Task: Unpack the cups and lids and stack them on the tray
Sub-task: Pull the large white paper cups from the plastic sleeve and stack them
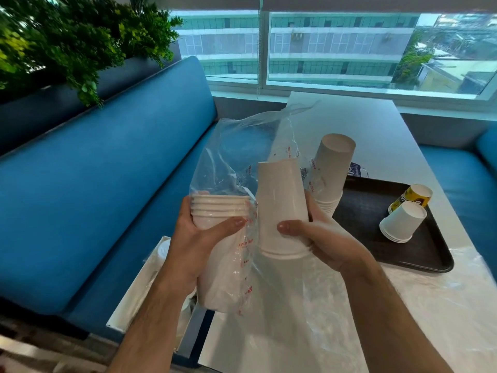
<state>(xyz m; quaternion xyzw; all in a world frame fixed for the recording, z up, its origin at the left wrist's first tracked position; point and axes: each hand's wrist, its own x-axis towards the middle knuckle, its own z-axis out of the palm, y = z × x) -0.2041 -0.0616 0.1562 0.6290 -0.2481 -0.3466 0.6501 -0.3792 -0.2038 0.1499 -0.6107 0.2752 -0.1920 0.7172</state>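
Left hand (200, 232) grips a nested stack of white cups (219, 208) through the clear plastic bag (236, 146), thumb across the front and fingers wrapped behind – likely pinning the remaining cups so the bag does not slide while the others come out. Right hand (317, 235) is curled around a second batch of white cups (281, 208), held upside down, rims low, bases up, just beside the bag's open side; judged as the batch being drawn free of the bag, though part of the film hangs over it.

Beyond the right hand, a taller inverted cup stack (333, 168) stands at the near-left corner of the black tray (376, 200), rims down – inverted probably to keep it stable and the insides clean. Further right on the tray lie a short stack of small white cups (403, 223) on its side and a yellow printed cup (415, 196), also tipped over. The tray sits on the white tabletop (376, 135); loose plastic film (443, 305) is spread over the near part.

Writing: red print runs down the bag's seam, too warped to read. Dark lettering on the yellow cup is not legible. Lids: something white and round shows at the left tabletop edge under the left forearm, cannot tell if it is a lid.
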